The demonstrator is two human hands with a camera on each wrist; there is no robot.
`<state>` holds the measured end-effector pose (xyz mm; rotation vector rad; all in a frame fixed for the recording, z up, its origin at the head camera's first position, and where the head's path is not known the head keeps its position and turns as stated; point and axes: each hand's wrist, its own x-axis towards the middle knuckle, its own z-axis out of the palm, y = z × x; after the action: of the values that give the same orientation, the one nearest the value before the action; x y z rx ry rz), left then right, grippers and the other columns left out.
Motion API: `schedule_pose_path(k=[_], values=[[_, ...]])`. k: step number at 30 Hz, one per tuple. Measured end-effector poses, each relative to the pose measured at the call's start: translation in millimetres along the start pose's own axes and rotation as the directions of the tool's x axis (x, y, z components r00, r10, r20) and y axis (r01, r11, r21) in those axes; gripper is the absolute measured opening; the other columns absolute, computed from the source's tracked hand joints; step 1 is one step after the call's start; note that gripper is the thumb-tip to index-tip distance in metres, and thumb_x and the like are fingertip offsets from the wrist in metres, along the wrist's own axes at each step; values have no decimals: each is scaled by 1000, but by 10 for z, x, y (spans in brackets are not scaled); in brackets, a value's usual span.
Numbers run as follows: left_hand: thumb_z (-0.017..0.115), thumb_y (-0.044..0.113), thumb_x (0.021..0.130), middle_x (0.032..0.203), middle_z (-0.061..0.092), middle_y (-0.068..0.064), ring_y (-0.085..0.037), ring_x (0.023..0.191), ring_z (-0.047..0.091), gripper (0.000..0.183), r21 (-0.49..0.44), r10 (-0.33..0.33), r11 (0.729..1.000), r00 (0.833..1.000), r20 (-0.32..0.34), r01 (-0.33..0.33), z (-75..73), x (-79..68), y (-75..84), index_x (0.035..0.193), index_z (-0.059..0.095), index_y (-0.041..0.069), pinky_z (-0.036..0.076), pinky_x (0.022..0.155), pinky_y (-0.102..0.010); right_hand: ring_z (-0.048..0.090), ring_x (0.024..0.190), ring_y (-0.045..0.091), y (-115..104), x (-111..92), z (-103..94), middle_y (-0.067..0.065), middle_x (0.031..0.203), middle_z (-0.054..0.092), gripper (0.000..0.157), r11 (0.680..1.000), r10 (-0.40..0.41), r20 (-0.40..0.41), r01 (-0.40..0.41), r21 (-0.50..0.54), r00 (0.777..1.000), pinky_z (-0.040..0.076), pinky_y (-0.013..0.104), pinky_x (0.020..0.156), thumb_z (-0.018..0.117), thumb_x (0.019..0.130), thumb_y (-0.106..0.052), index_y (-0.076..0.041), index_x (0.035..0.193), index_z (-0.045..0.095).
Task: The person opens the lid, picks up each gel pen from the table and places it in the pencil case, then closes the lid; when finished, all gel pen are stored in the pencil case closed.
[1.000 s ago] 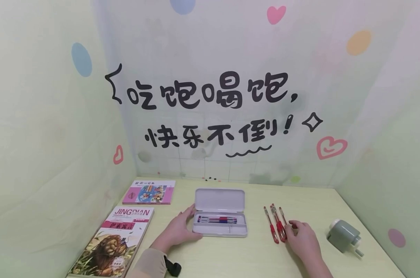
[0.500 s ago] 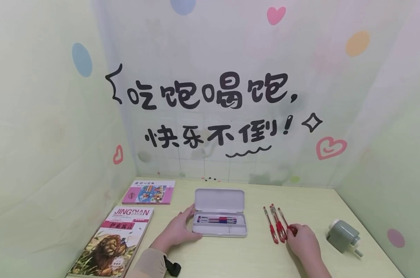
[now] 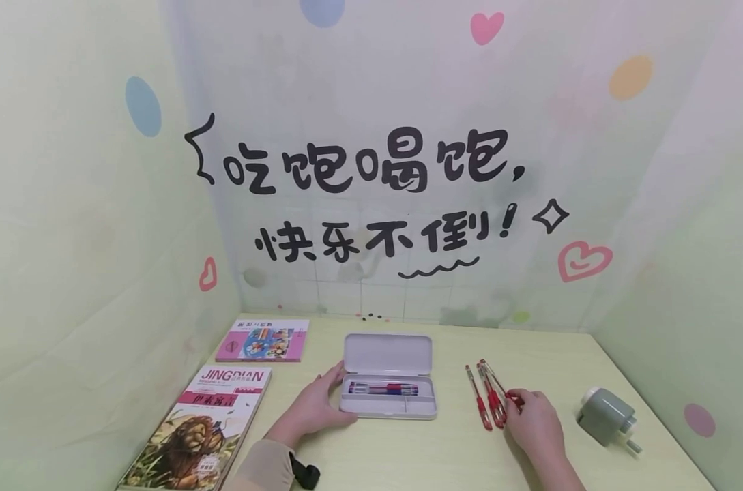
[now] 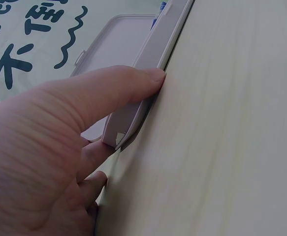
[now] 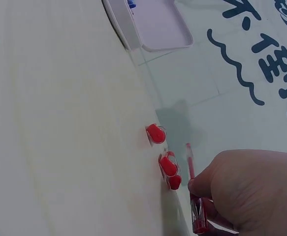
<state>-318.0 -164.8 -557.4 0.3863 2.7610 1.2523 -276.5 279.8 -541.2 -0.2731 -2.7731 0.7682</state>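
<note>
An open pale lilac pencil case (image 3: 374,405) lies on the table with its lid (image 3: 388,354) tipped back. Several pens (image 3: 383,389) with blue and red parts lie in its rear compartment. My left hand (image 3: 314,408) grips the case's left end, thumb (image 4: 143,81) along the front wall and fingers behind. To the right, my right hand (image 3: 537,421) pinches a red pen (image 5: 197,211) between thumb and fingers, its tip pointing away. Just left of that hand, other red pens (image 3: 480,402) lie on the table side by side, tips toward the back wall.
A grey-green pencil sharpener (image 3: 607,416) with a crank stands on the right. Two books lie at the left: a pink-covered book (image 3: 263,341) at the back and a thicker lion-covered book (image 3: 199,429) in front. Printed sheets wall the table's back and sides.
The pen in my right hand has swung slightly, its tip now leaning left over the neighbouring pens. My left hand and the pencil case have stayed put.
</note>
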Motion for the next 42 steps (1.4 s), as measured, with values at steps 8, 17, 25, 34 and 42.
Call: schedule_pose_path(k=[8,17,25,34,42], values=[[102,42,73,168,57,-3,-56,165,27,129,-9,12,1000,1000,-3,-12,3,2,-15,175,29,15,18,136,-76,67,106,41,-257,-28,109,24,124,71,27,993,-102,-62,105,55,993,59,54,82,69,103,-14,-6,127,79],[102,43,73,168,57,-4,-57,164,28,129,13,6,1000,1000,-4,-6,-35,13,7,176,28,16,19,135,-77,66,101,34,-778,-30,446,10,109,75,18,945,-314,-108,321,55,943,58,53,89,78,98,-9,-15,114,84],[101,43,73,169,56,-4,-56,165,29,130,17,4,1000,1000,0,-4,-19,-1,10,176,28,15,19,137,-74,61,97,22,-1199,-22,724,4,108,73,14,923,-382,-29,383,36,924,58,42,84,79,100,-12,-17,112,84],[101,40,72,169,56,-5,-59,164,28,129,7,7,1000,1000,0,-7,-22,-14,44,175,28,14,19,135,-78,60,95,24,-1489,-11,885,2,103,73,9,882,-469,-24,467,-67,883,54,43,79,80,97,-13,-20,101,84],[101,41,73,169,56,-6,-60,163,28,129,7,0,1000,1000,-2,0,-20,-17,33,176,28,16,20,134,-79,64,105,26,-1642,-3,985,0,104,72,10,882,-463,45,466,-72,885,53,46,83,80,98,-14,-22,100,84]])
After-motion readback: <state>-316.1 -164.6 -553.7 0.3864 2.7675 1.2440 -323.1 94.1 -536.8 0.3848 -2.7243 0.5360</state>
